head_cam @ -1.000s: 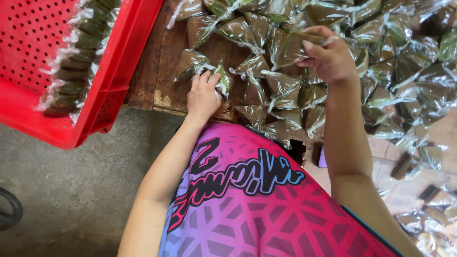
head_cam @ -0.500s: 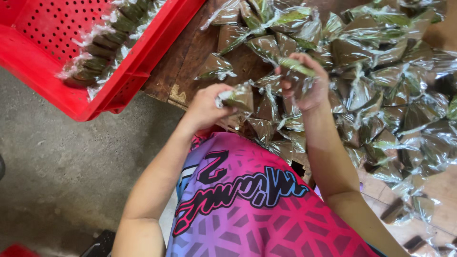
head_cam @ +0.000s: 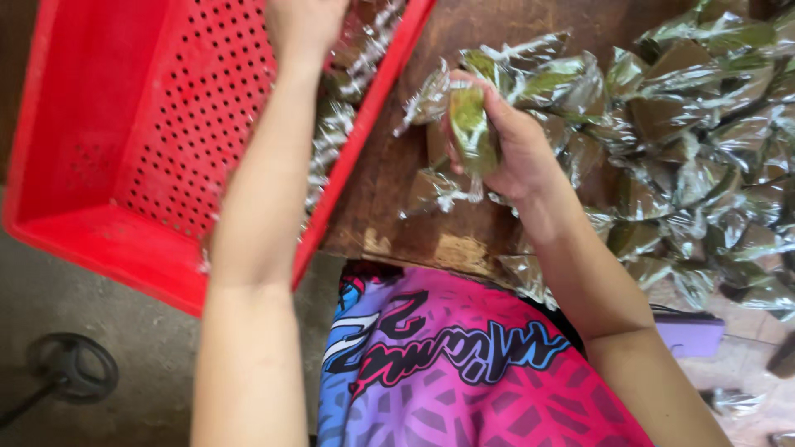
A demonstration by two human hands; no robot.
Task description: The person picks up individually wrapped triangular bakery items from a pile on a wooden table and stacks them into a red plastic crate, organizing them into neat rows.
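Note:
My right hand (head_cam: 509, 153) is shut on a couple of leaf-green packets (head_cam: 470, 124) wrapped in clear plastic, held just above the wooden table (head_cam: 389, 211). A large heap of the same wrapped packets (head_cam: 696, 124) covers the table to its right. My left hand (head_cam: 302, 25) reaches out over the red perforated crate (head_cam: 108, 240), above a row of packets (head_cam: 335, 132) along the crate's right wall. Its fingers are cut off by the top edge, so what it holds is hidden.
The crate stands left of the table, over a grey concrete floor. A black round metal object (head_cam: 70, 368) lies on the floor at the lower left. A purple flat thing (head_cam: 691, 335) sits beside my right arm. My pink patterned shirt fills the bottom middle.
My left hand has left the pile and swung left over the red crate. My right hand stayed at the pile with packets in it. The view has shifted left toward the crate.

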